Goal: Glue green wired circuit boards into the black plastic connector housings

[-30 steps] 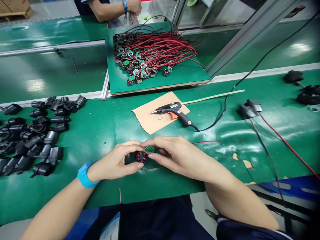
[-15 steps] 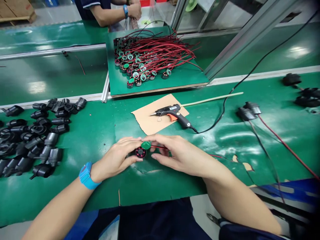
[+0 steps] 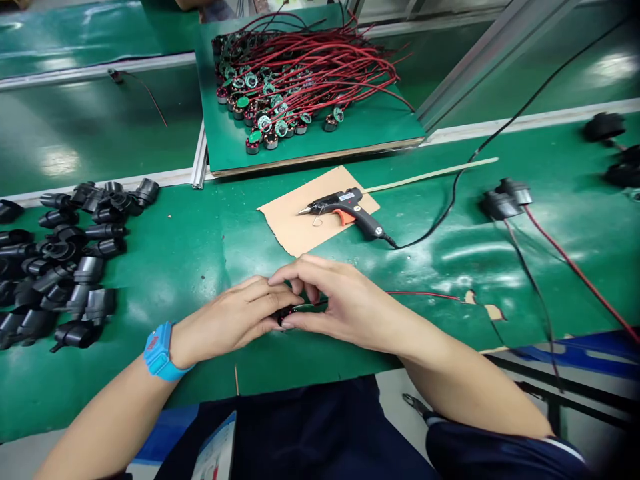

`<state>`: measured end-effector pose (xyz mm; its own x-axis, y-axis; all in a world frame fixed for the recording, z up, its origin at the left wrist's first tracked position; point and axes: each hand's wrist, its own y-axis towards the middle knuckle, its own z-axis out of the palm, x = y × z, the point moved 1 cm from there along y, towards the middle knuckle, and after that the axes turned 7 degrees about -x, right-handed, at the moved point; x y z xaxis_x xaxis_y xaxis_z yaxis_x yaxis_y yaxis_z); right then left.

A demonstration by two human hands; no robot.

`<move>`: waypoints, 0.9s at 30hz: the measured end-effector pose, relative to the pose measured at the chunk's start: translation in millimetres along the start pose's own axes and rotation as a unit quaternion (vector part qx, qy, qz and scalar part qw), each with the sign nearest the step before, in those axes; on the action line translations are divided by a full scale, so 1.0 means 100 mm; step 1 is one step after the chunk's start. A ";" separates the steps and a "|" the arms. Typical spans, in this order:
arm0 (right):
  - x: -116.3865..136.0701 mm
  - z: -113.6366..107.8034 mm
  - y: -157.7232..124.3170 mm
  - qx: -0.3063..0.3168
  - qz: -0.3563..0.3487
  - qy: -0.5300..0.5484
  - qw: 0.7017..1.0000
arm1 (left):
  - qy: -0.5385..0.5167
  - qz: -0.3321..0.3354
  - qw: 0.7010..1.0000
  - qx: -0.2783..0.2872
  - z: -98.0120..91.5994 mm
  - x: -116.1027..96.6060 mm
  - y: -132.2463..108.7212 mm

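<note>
My left hand [image 3: 245,311] grips a small black part [image 3: 285,315] at the bench's near middle, nearer than the glue gun [image 3: 369,225], while my right hand [image 3: 343,301] curls narrow against its right side, whether pinching I cannot tell.

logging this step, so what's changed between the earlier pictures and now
The right hand has moved left, closer over the round part, and its fingers now overlap the left hand. The green disc's face, visible before, is now out of sight between the hands. No release shows. The left hand stays at the part; the glue gun still lies on the cardboard.
</note>
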<state>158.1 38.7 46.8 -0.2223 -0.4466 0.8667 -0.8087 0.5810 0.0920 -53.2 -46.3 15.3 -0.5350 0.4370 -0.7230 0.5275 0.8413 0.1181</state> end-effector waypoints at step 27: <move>-0.74 -0.92 -0.01 -0.268 0.218 -0.288 0.893 | 0.171 -0.041 0.930 -0.322 -0.11 -0.04 -0.08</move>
<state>225.3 134.0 27.5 -0.8209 -0.2841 0.4953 -0.2333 0.9586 0.1631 -62.5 -50.9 25.2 -0.7933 0.3457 -0.5012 0.0293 0.8439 0.5357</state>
